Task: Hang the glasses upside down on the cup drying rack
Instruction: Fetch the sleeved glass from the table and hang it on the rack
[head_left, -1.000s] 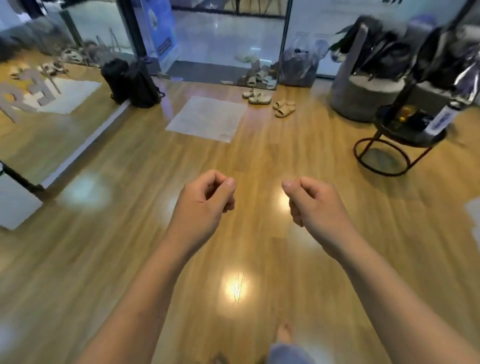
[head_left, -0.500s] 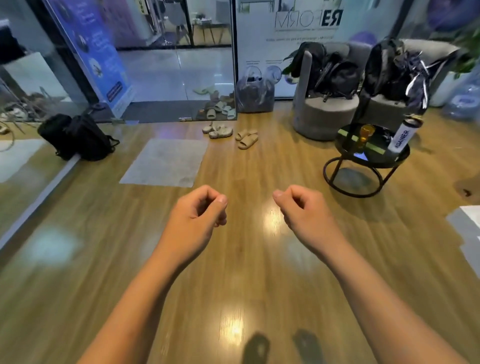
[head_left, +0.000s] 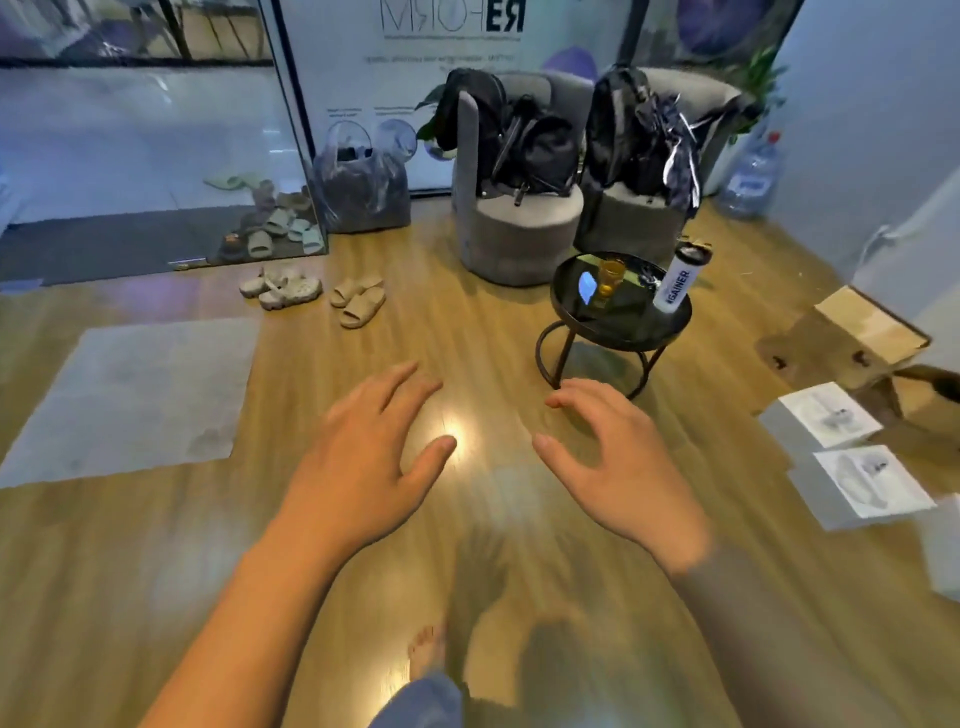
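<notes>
Both hands were held out over the wooden floor (head_left: 156, 545), low in the middle of the frame. The left hand (head_left: 363, 457) and the right hand (head_left: 618, 467) had their fingers spread apart and held nothing. Beyond the right hand, in the upper right, stood a round black surface (head_left: 623, 327). On it a small amber glass (head_left: 611, 280) stood upright, near a white bottle (head_left: 678, 283).

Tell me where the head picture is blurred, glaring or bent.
Head view: motion blur smears the right hand at its wrist and, less so, the left hand; a bright lamp glare sits on the wooden floor between them; the wide lens bows the edges; the round black table stays fairly sharp.
</notes>
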